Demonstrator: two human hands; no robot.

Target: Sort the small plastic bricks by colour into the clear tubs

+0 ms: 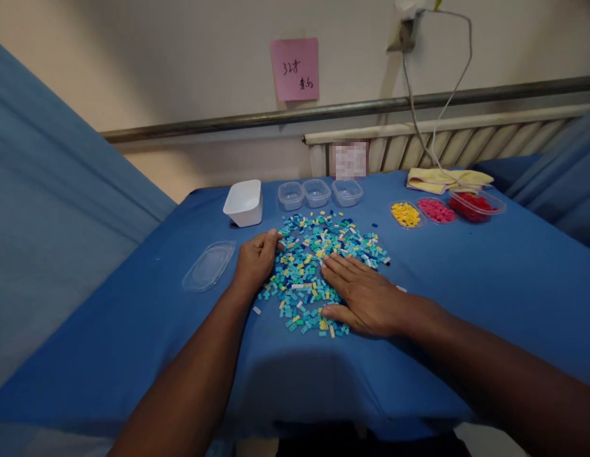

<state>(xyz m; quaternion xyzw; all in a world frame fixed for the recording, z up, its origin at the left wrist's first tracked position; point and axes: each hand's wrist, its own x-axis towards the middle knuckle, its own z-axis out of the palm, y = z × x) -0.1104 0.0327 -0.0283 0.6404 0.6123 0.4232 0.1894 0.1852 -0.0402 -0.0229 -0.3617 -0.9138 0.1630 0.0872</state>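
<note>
Bricks (299, 259) lie loose on blue cloth (432, 266), near clear tubs (316, 202). My right hand (366, 295) lies flat, open over them, grasping nothing visible. My left hand (255, 261) curls at their edge; any grip, I cannot tell. Likely step: spreading or gathering; next move calls for light fingers.

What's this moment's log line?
left hand: at left edge of small multicoloured plastic bricks | right hand: palm-down on bricks | beyond: three clear plastic tubs

Right hand (364, 295) flat on the scattered small bricks (302, 254), left hand (259, 257) at their edge.
</note>
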